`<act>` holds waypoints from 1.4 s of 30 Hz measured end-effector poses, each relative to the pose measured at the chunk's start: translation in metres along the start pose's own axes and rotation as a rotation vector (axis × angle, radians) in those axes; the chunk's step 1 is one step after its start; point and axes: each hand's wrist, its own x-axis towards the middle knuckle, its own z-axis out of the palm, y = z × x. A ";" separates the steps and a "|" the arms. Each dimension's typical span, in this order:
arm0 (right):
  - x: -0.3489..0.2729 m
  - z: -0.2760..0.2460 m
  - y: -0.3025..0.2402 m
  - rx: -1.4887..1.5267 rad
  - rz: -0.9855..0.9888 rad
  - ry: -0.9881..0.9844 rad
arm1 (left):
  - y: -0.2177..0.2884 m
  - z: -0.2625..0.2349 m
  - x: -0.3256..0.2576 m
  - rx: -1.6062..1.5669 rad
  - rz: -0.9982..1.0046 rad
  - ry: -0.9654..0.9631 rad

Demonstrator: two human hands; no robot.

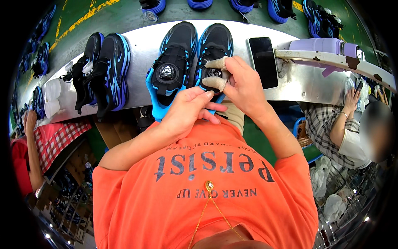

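A black sneaker with blue edging (216, 39) lies toe away from me on the metal bench, its heel toward my body. My right hand (242, 85), with beige finger covers on thumb and index finger, closes around the round black lacing dial (212, 73) on its tongue. At the heel is my left hand (186, 108): the thumb rests by the collar and the other fingers lie across the heel, which they partly hide. Close on the left, its matching sneaker (179, 39) shows its own dial (166, 72) uncovered.
Another pair of sneakers (112, 62) stands left on the bench (141, 41). A black phone (263, 62), a lilac bottle (317, 46) and a chipped white metal bar (323, 57) are right. More shoes (200, 3) line the far side. People sit at both sides (62, 137).
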 end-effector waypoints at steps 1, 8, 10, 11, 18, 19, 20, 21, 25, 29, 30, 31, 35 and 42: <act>-0.001 0.001 0.000 0.022 0.019 0.010 | 0.000 -0.001 0.000 -0.003 -0.011 0.002; 0.009 -0.016 0.008 0.013 -0.137 -0.158 | -0.004 0.000 -0.001 0.029 -0.016 0.017; 0.001 0.000 0.005 -0.014 -0.047 0.002 | -0.007 0.004 0.001 0.008 0.001 0.019; -0.003 0.005 0.004 -0.025 -0.027 0.051 | -0.007 0.005 0.002 -0.017 -0.005 0.012; 0.013 -0.028 0.006 0.150 0.081 -0.197 | 0.000 0.006 0.000 -0.036 -0.039 0.046; 0.013 -0.029 0.006 0.115 0.021 -0.222 | -0.002 0.006 0.001 -0.033 -0.037 0.033; 0.013 -0.030 0.006 0.082 -0.039 -0.249 | -0.004 0.004 0.003 -0.031 -0.035 0.022; 0.013 -0.031 0.007 0.049 -0.099 -0.275 | -0.005 0.003 0.004 -0.028 -0.034 0.010; 0.015 -0.025 0.012 0.035 -0.138 -0.255 | -0.006 0.004 0.003 -0.010 -0.007 0.024; -0.002 -0.003 0.010 0.123 0.055 -0.081 | -0.008 0.006 0.004 -0.012 0.013 0.029; 0.001 -0.008 0.009 0.107 0.073 -0.118 | -0.008 0.007 0.003 -0.018 0.011 0.029; 0.005 -0.013 0.006 0.096 0.093 -0.148 | -0.007 0.007 0.003 -0.011 0.009 0.034; 0.012 -0.017 0.000 -0.091 -0.062 -0.150 | -0.006 0.008 0.004 0.018 -0.012 0.053; 0.027 -0.020 0.005 0.156 0.133 -0.330 | -0.003 0.006 0.007 -0.011 -0.060 0.078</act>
